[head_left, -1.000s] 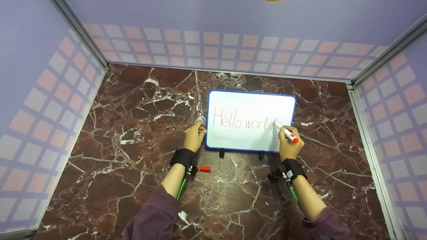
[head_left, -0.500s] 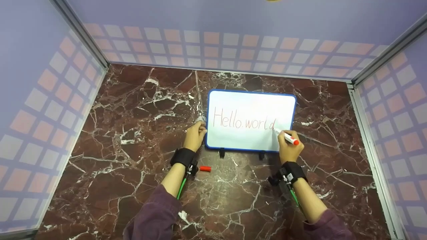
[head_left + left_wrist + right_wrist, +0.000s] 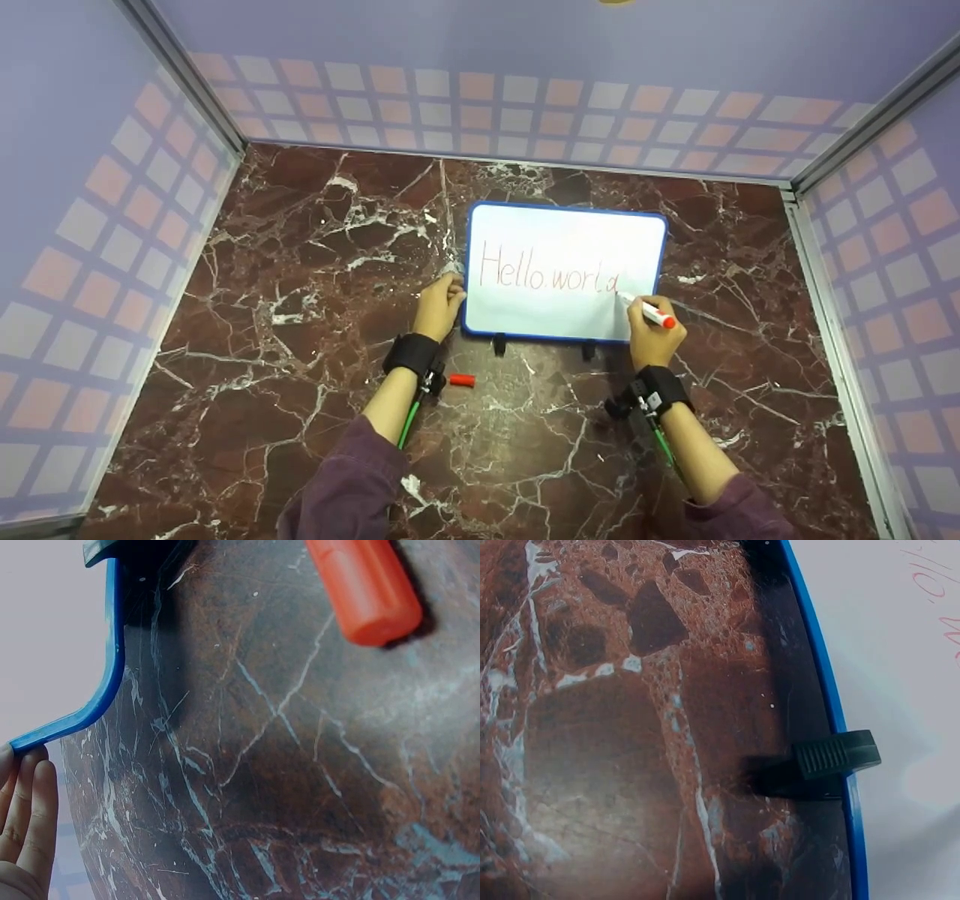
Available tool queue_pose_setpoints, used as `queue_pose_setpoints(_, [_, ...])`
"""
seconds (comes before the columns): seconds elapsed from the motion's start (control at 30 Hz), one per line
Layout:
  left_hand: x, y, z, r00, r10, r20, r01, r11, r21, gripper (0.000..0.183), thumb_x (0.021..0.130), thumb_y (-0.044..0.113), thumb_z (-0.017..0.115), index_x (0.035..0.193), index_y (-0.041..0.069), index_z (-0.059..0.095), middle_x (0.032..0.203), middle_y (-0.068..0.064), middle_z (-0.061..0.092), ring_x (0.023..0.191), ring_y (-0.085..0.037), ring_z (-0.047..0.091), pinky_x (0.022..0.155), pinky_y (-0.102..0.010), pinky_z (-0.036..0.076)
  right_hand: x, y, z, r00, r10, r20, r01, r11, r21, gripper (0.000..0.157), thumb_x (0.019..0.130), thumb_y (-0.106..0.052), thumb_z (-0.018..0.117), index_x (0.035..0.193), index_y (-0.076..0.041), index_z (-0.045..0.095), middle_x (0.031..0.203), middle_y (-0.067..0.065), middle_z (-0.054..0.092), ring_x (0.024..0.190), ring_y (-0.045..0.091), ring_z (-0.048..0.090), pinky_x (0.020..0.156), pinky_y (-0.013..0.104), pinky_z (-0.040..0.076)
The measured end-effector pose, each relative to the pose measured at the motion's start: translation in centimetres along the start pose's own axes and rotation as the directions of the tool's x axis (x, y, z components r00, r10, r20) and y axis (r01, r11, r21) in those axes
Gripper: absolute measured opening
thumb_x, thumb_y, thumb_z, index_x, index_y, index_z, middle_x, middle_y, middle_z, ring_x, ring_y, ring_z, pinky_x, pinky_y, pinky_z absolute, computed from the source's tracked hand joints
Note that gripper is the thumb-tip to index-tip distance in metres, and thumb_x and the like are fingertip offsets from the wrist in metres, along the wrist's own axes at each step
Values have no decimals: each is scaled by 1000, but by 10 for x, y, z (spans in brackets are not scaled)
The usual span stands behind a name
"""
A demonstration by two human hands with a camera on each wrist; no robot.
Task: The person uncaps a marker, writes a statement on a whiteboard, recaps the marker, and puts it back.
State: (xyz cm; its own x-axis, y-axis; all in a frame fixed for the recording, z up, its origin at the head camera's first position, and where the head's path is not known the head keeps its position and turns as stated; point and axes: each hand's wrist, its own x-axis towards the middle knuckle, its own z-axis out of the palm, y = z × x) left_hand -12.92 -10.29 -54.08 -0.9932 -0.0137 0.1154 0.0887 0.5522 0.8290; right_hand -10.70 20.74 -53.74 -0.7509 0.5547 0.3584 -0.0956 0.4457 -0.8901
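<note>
A whiteboard [image 3: 559,232] with a blue frame is propped on the table on black feet. "Hello.worl" and a last letter like a "d" or "a" stand on it in thin red writing [image 3: 511,270]. My right hand [image 3: 656,334] pinches a white marker [image 3: 649,312] with a red end, its tip on the board at the foot of the last letter. At the board's left edge, my left hand [image 3: 437,307] holds the frame. In the left wrist view, the fingers [image 3: 37,802] reach behind the blue edge. The right wrist view shows neither my right hand nor the marker.
A red marker cap [image 3: 462,380] lies on the marbled table [image 3: 315,420], just right of my left wrist. Black clip-like feet [image 3: 836,756] hold the board's lower edge. Tiled purple walls [image 3: 525,97] close off the back and both sides.
The marker tip has gone from the upper right of the last letter down to its foot, my right hand sliding slightly down the board with it. My left hand stays on the edge.
</note>
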Motion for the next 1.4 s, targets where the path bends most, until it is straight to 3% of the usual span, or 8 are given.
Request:
queue_pose_setpoints(0.13, [0,1,-1,1000,-6,2,6,1000,6,19,84,0,60,102,-4,60,93,-20,69,87,-30,66,80,-37,56,2,-4,0,998,64,-18,-62,993,98,13,80,-6,61,77,7,63,54,-20,55,48,-6,51,46,9,43])
queue_pose_setpoints(0.3, [-1,1,-2,1000,-9,2,9,1000,12,19,84,1,60,103,-3,61,93,-21,69,87,-30,67,80,-37,56,10,-16,-1,997,65,-48,-57,985,161,15,81,-5,59,79,10,62,52,-24,54,48,-6,51,46,9,43])
queue_pose_setpoints(0.6, [-1,1,-2,1000,-6,-2,6,1000,14,19,84,1,60,102,-3,61,93,-21,69,87,-30,67,79,-37,56,21,-37,-2,997,44,-62,-37,992,117,17,81,-8,62,86,8,66,57,-27,54,51,-8,52,51,8,45])
queue_pose_setpoints(0.83, [0,1,-1,1000,-12,4,12,1000,20,20,85,2,60,104,-2,61,93,-19,69,87,-29,66,80,-37,55,28,-19,1,998,33,-47,-31,999,44,16,81,-8,63,89,4,68,58,-31,53,55,-9,51,53,8,42])
queue_pose_setpoints(0.93, [0,1,-1,1000,-22,8,22,999,26,20,85,2,60,104,-2,61,94,-19,69,87,-29,66,80,-37,55,28,-16,1,999,21,-44,-20,1000,15,16,81,-11,64,90,1,70,60,-26,55,56,-8,52,54,8,43])
queue_pose_setpoints(1.1, [1,2,-1,1000,-25,9,25,999,23,20,85,2,60,104,-3,61,94,-20,69,88,-29,66,80,-37,55,26,-12,-1,999,-5,-42,4,1000,-28,15,80,-14,65,88,-2,70,69,1,66,59,-9,52,57,8,43])
queue_pose_setpoints(1.17, [0,2,-1,1000,-19,10,19,1000,23,19,85,2,60,104,-3,61,93,-20,68,88,-29,66,80,-37,55,25,-11,-2,999,-12,-43,10,999,-35,14,79,-13,64,87,-2,70,67,3,66,57,-9,52,55,8,42])
queue_pose_setpoints(1.4, [0,0,0,1000,4,4,-4,1000,19,19,84,0,60,102,-5,60,93,-20,69,87,-30,66,80,-38,56,20,-4,-3,1000,14,-19,-14,999,40,12,79,-7,62,80,5,66,54,-28,53,48,-9,51,46,8,42])
